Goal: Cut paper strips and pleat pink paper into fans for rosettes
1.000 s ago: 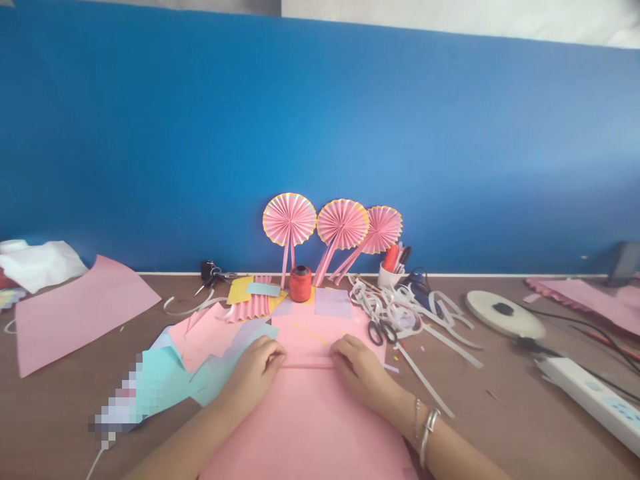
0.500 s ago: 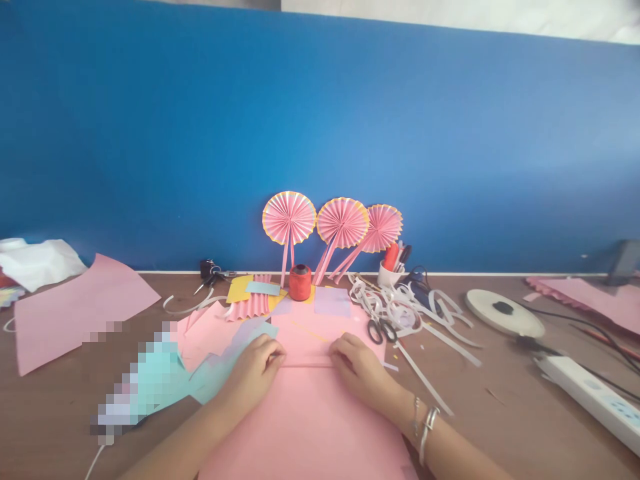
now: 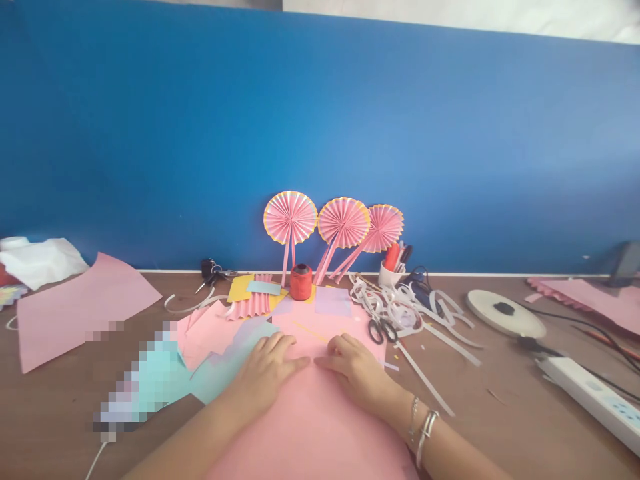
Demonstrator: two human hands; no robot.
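Observation:
A large sheet of pink paper (image 3: 315, 427) stretches from the front edge of the view up to both hands, over more pink paper (image 3: 300, 320) behind it. My left hand (image 3: 267, 370) grips the sheet's far part, fingers curled forward and thumb pointing inward. My right hand (image 3: 353, 367) mirrors it on the other side, its thumb almost meeting the left one. The sheet's far edge is partly hidden under the fingers. Just beyond my right hand lie black-handled scissors (image 3: 383, 331). A red thread spool (image 3: 301, 283) stands past the hands.
Three pink pleated paper fans (image 3: 290, 219) lean on the blue panel (image 3: 200, 133). White ribbon strips (image 3: 400, 310) tangle at right, near a white cup (image 3: 391, 274). Farther right are a round cream device (image 3: 505, 313) and a power strip (image 3: 590, 393). Turquoise paper (image 3: 160, 373) lies left.
My thumbs have stretched inward until their tips nearly meet, and both hands have shifted slightly closer together. The narrow folded strip between them no longer shows.

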